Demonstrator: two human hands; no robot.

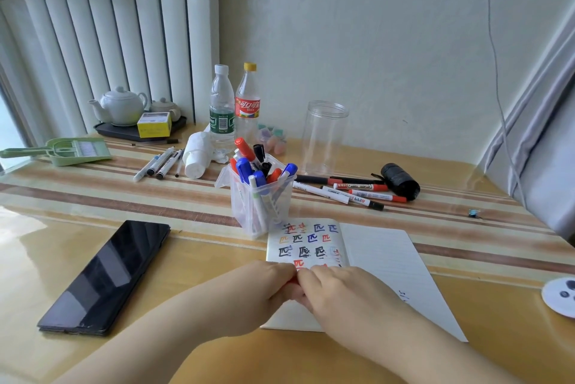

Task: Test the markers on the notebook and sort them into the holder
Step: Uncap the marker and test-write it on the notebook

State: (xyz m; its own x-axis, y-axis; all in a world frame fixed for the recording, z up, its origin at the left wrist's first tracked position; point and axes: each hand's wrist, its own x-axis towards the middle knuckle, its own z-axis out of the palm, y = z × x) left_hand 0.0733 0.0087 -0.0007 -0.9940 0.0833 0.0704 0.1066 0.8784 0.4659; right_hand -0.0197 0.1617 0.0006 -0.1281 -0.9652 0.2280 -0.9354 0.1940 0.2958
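An open notebook (382,256) lies in front of me, its left page covered with test marks in black, blue, red and orange. Over its lower left corner my left hand (264,287) and my right hand (336,293) meet, both closed on a red marker (293,281) of which only a sliver shows between the fingers. Just behind the notebook stands a clear plastic holder (261,197) with several red, blue and black markers upright in it. More markers (351,192) lie loose to its right, and a few pens (158,162) lie at the left.
A black phone (105,278) lies left of my hands. At the back stand two bottles (235,106), a crumpled tissue (197,156), an empty clear jar (323,134), a black roll (399,179), a green dustpan (62,151) and a teapot tray (124,131).
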